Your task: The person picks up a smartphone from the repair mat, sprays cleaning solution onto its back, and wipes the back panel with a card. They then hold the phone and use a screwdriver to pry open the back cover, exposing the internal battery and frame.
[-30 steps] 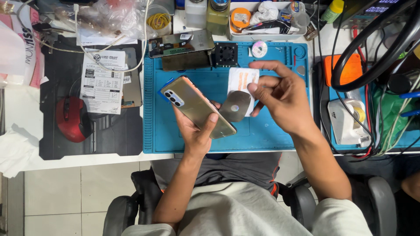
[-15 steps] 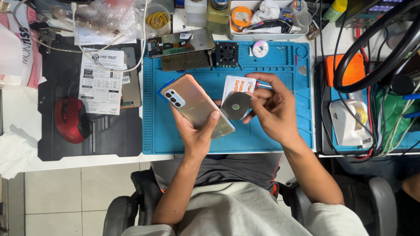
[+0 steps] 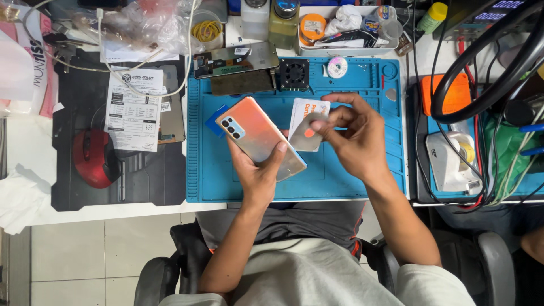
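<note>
The orange-to-silver gradient smartphone back [image 3: 259,137] gleams above a blue silicone work mat [image 3: 351,181]; beside them sit a red computer mouse [image 3: 90,157] and a black desk pad [image 3: 141,181].

one phone [image 3: 258,137], one card [image 3: 306,115], two hands [image 3: 258,175]

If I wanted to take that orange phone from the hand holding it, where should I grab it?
Probably by the camera end of the phone, coming from the upper left. The left hand cradles its lower end, fingers wrapped over one long edge, and the right hand holds a small card by the other side. The top corner juts free.
</note>
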Tool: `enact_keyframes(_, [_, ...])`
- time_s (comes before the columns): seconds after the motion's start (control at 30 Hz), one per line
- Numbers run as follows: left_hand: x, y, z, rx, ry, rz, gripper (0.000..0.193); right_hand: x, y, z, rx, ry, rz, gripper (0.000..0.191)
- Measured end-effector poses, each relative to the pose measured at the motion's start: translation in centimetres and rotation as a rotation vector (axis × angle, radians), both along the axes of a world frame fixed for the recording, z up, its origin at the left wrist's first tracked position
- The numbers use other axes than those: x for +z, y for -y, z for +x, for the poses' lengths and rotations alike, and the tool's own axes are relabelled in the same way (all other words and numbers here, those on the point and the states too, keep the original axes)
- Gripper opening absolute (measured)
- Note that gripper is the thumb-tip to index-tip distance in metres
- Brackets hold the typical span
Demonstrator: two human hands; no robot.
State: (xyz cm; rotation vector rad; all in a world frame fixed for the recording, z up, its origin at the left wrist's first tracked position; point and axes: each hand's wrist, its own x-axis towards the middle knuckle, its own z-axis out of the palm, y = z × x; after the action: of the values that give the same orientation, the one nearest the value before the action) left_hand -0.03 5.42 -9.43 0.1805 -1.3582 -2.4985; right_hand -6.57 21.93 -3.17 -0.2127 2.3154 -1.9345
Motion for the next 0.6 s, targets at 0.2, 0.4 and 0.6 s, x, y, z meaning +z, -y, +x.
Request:
enact_keyframes(0.2, [-0.3,0.2,0.3,0.021,0.040,0.012,0.075,-1.7,-2.0,-1.1,-0.066,0.028,-0.035,0.025])
enact_keyframes(0.4, [-0.9,0.9,0.2,0.068,0.005,0.111,0.081,-3.0,-6.7,-10.2,-0.243,-0.512,0.089,0.011])
enact_keyframes(0.6, [-2.0,1.0,0.3,-0.060,0.030,0.260,0.061,-3.8,-7.5,-16.1,-0.021,-0.833,0.541,0.012])
